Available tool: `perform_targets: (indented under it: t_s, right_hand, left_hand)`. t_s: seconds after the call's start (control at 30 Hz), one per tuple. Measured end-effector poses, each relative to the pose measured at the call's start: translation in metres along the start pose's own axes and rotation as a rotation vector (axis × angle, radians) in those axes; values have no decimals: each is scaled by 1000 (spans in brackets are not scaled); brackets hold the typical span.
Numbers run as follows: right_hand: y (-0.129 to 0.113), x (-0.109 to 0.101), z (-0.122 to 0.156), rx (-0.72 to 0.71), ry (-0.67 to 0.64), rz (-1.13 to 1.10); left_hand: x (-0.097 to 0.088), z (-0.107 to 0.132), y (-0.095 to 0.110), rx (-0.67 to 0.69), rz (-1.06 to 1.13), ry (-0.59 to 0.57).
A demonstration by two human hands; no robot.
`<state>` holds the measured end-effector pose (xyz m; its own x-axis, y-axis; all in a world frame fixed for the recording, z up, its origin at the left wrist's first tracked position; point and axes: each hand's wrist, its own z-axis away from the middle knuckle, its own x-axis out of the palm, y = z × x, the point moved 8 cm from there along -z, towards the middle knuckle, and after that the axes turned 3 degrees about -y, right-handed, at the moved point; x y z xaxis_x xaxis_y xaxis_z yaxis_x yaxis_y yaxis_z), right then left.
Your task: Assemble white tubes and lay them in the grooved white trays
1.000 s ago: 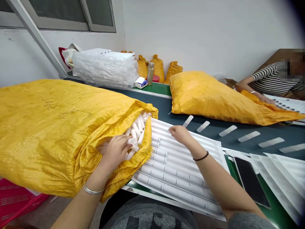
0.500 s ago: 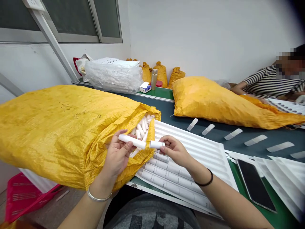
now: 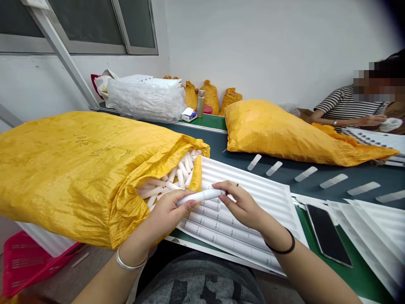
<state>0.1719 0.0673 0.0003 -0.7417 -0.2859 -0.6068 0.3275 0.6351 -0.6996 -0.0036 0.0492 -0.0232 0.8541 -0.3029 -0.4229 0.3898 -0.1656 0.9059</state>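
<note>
My left hand [image 3: 171, 213] is closed round the longer part of a slim white plastic tube [image 3: 202, 196]. My right hand [image 3: 240, 207] pinches its shorter end part, which bears small dark print. The two parts meet end to end in one line; how deep one sits in the other is hidden. Beneath my hands lies a white ridged tray [image 3: 249, 181], with printed white tubes [image 3: 221, 231] in rows along its near side. Left of it, loose white tubes [image 3: 182, 174] fill the mouth of a big yellow woven sack [image 3: 72, 169].
A phone [image 3: 328, 234] and more ridged trays [image 3: 373, 236] lie at right. Several translucent pieces [image 3: 305, 174] rest on the dark belt [image 3: 215, 141], before another yellow sack [image 3: 284, 133]. A co-worker in a striped shirt [image 3: 343, 105] sits at far right. A pink basket [image 3: 28, 261] stands lower left.
The longer tube and the short printed part were apart; now they meet end to end. My left hand has moved right and turned over the tube. The view has shifted slightly.
</note>
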Motion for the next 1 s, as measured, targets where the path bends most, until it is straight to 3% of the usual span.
perform_targets:
  t_s: [0.1, 0.33, 0.6, 0.73, 0.87, 0.93, 1.0]
  right_hand:
    - [12, 5, 1, 113, -32, -103]
    - [26, 14, 2, 337, -73, -378]
    - [15, 18, 7, 309, -87, -352]
    - [12, 29, 16, 236, -147, -198]
    - [28, 44, 7, 118, -250, 218]
    - [63, 25, -8, 268, -165, 437]
    - [109, -14, -20, 513, -1, 565]
  left_hand:
    - [2, 1, 4, 33, -97, 3]
    - [2, 8, 24, 333, -426, 184]
    - [11, 16, 30, 465, -483, 275]
    - [21, 19, 18, 480, -486, 204]
    - [29, 11, -3, 421, -580, 78]
    - [11, 4, -20, 290, -655, 128]
    - [-20, -2, -41, 115, -745, 234]
